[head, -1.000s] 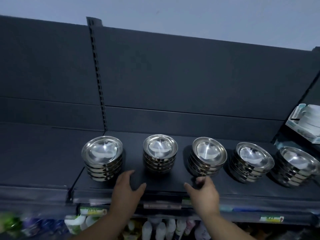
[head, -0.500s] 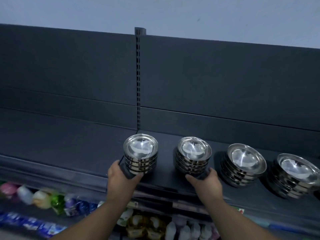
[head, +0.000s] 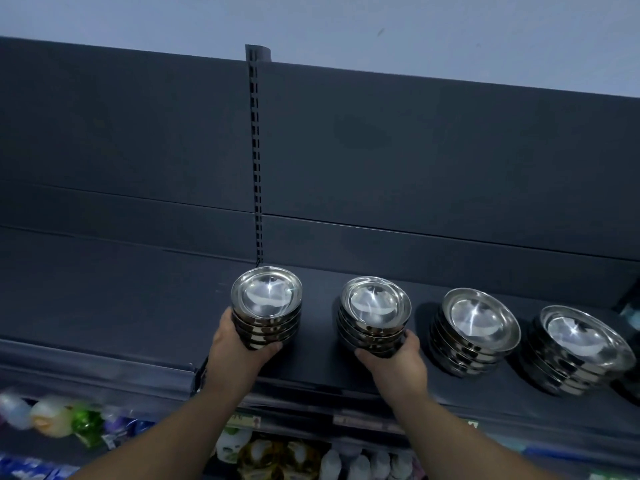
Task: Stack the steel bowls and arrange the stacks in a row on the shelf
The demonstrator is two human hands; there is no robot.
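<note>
Several stacks of shiny steel bowls stand in a row on the dark shelf (head: 311, 362). My left hand (head: 239, 351) grips the base of the leftmost stack (head: 266, 306), thumb in front and fingers round its left side. My right hand (head: 398, 362) grips the base of the second stack (head: 374, 313) from the front. A third stack (head: 474, 330) and a fourth stack (head: 575, 348) stand free to the right.
A slotted upright (head: 255, 150) divides the dark back panel just behind the leftmost stack. The shelf section to the left (head: 104, 306) holds nothing. Below the shelf edge are bottles and packets (head: 277, 455) on a lower shelf.
Both hands have moved from the shelf's front edge up to the two left stacks and now hold them. The view has shifted left, and the rightmost stack has left the frame.
</note>
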